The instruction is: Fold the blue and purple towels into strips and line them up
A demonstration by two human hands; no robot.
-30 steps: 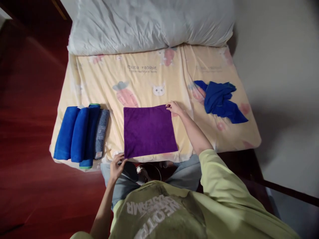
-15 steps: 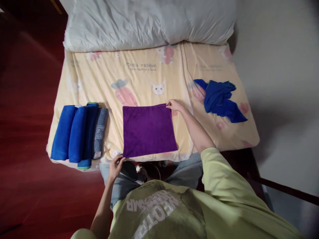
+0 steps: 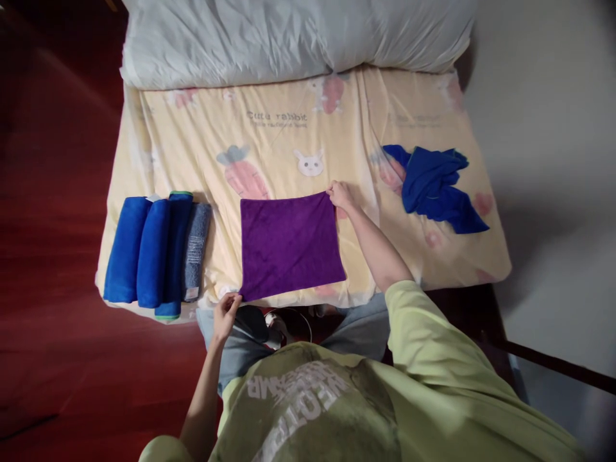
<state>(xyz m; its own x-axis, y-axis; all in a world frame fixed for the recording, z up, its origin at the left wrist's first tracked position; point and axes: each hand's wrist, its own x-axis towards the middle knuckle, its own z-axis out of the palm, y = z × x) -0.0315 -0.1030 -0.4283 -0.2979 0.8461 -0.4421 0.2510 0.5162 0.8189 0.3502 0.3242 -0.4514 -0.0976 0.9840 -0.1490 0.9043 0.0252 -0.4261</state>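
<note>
A purple towel (image 3: 291, 247) lies spread as a rectangle on the bed's near edge, right in front of me. Its near left corner is pinched in my left hand (image 3: 225, 314), at the edge of the mattress. With my right hand (image 3: 339, 194) I grip the far right corner, so the cloth is drawn out diagonally between the two hands. Left of the towel lie rolled blue towels (image 3: 153, 253) side by side, with a rolled grey towel (image 3: 196, 250) closest to the purple one.
A crumpled blue towel (image 3: 430, 183) lies at the right on the yellow patterned bedsheet (image 3: 283, 154). Along the far side runs a bulky pale quilt (image 3: 298, 42). A white wall (image 3: 548, 160) stands at the right, and dark red flooring (image 3: 48, 256) at the left.
My right hand has tugged the towel's far right corner slightly outward and away from me. The left hand keeps its corner. The whole view has shifted a little.
</note>
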